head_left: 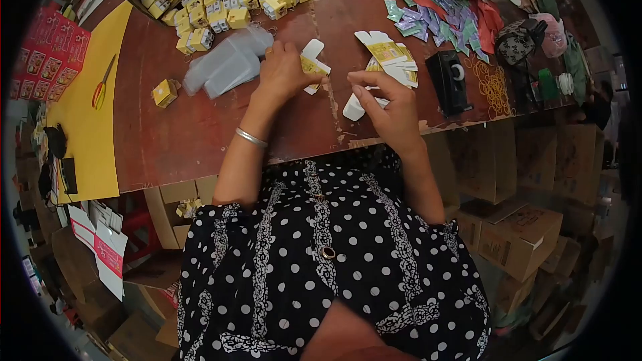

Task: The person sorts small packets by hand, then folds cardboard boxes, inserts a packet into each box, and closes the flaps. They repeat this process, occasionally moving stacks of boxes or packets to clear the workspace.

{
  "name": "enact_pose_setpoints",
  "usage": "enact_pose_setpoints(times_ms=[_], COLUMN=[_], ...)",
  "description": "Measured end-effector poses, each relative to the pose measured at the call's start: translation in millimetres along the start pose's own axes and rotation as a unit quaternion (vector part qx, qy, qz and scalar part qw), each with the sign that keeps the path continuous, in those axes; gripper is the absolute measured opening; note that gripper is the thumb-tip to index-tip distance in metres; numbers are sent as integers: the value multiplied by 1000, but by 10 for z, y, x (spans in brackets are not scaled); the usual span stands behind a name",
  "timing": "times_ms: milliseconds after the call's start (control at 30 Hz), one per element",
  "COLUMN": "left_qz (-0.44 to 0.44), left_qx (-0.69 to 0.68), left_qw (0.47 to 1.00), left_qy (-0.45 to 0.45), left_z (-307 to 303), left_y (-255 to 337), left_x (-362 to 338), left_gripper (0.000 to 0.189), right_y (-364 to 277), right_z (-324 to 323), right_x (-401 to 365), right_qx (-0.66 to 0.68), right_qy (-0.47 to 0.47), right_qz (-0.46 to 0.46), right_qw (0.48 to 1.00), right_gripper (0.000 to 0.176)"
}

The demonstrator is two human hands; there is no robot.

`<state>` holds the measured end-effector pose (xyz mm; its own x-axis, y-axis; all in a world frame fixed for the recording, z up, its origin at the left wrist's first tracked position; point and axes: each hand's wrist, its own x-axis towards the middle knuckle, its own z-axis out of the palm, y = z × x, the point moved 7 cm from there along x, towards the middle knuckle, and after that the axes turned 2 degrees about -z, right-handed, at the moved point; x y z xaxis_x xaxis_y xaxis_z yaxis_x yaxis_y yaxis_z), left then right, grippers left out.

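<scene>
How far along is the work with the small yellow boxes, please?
Much looks done: many formed boxes are heaped at the far left, and one single box sits nearer. In hand: the left hand is at a flat-looking carton; the right hand is beside the overlapping flat cartons, its grip unclear. Those flat cartons seem left to form; I cannot count them exactly.

On the table (180,154), rubber bands (493,88) are positioned right of the tape dispenser (444,83). Flat cartons (386,53) are placed just left of it, plastic bags (231,67) farther left. Sachets (438,23) are located behind it.
</scene>
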<state>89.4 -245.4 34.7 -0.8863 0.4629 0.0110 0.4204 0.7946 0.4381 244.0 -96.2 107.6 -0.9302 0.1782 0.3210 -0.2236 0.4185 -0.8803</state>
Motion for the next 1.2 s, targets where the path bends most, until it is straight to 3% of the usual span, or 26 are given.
enact_pose_setpoints(times_ms=[67,200,267,300,367,400,467,567,667,733,767,867,933,967,1067,1133,1200], left_qz=[-27,19,-24,-24,-5,-8,134,200,210,221,233,218,238,259,264,276,289], left_qx=[43,32,-179,-178,-237,-235,-226,-226,-229,-212,-194,-197,-200,-203,-184,-183,-181], left_qw=[999,999,983,983,970,971,955,938,929,929,928,940,935,929,935,933,931], left_qy=[-11,37,27,27,43,42,137,169,202,210,219,171,172,172,146,140,133], left_z=[39,113,155,121,-58,-144,-501,-716,-830,-892,-912,-855,-893,-921,-951,-971,-963], left_y=[20,-45,-197,-192,-155,-112,219,422,418,445,463,428,443,466,464,485,499], left_x=[-13,26,25,-37,-276,-412,-726,-1011,-1130,-1177,-1206,-1209,-1226,-1240,-1236,-1225,-1233], left_gripper=[84,70,48,48,30,30,35,49,60,62,65,67,67,67,65,63,62], right_y=[-36,-112,-112,-102,-93,-177,-280,-316,-365,-333,-318,-213,-92,-113,-178,-328,-259], right_z=[8,-15,-39,-47,-12,4,78,230,347,327,320,299,397,397,403,372,413], right_x=[7,7,18,15,16,36,51,62,35,28,14,-21,-84,-81,-58,-7,0], right_qx=[-11,-8,-7,-4,4,-35,-71,-55,-95,31,29,81,200,200,181,70,44], right_qy=[-8,-2,-2,5,11,19,23,-8,-52,-21,-22,-82,-197,-196,-195,-189,-176], right_qz=[-1,0,1,1,6,-39,-84,-91,-123,-49,-48,-7,128,130,98,-51,-91], right_qw=[1000,1000,1000,1000,1000,998,994,994,987,998,998,993,951,951,959,978,979], right_gripper=[20,21,21,21,22,24,26,30,32,29,29,27,25,25,18,13,14])
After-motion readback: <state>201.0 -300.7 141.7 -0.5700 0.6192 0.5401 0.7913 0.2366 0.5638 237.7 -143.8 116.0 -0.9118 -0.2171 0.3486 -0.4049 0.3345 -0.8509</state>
